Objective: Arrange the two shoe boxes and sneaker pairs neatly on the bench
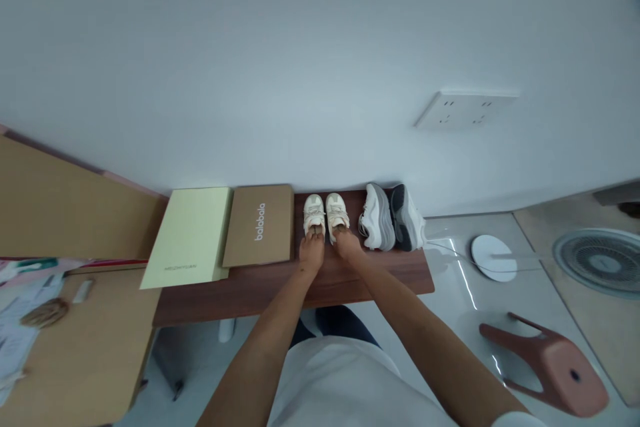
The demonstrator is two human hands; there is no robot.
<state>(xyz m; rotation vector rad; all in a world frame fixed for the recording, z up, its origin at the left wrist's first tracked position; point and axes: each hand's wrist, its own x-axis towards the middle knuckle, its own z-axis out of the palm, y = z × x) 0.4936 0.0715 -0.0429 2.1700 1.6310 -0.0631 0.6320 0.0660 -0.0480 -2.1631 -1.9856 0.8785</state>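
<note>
Two small cream shoes stand side by side on a dark wooden bench (280,293), toes to the wall. My left hand (311,252) has its fingers tucked into the heel of the left cream shoe (314,211). My right hand (347,243) grips the heel of the right cream shoe (337,209) the same way. Both arms reach straight forward from my body.
Right of the cream pair lies a pair of white and grey sneakers (393,217). A brown shoebox (260,224) and a pale yellow box (193,235) lie to the left. A pink stool (550,363) is tipped on the floor, beside a fan (600,260). A light wooden desk (75,347) is at left.
</note>
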